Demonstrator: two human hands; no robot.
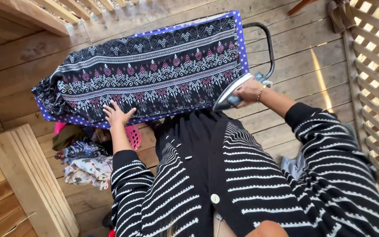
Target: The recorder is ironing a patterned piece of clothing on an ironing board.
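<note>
Closest to us hangs our black striped cardigan [242, 184], sleeves running out to both hands; beyond it the ironing board [240, 35], the surface here, lies slantwise across the plank floor [303, 61], its long axis running from lower left to upper right; a dark patterned cloth [154, 66] covers nearly all of it along that same axis, bunched at the far left end.

Our left hand [117, 115] lies flat on the near edge of the cloth, fingers spread and open, pressing rather than gripping; our right hand [248, 91] has its fingers closed round the handle of the iron [231, 93], which tilts at the right end of the board, soleplate showing, at the cloth's near right corner; so the cloth stretches leftward and away from the iron, and the right hand is the nearer to that end.

Below the board a pink basket [133, 136] and a heap of laundry [86, 162] sit on the floor; wooden lattice [373, 66] stands at right.
</note>
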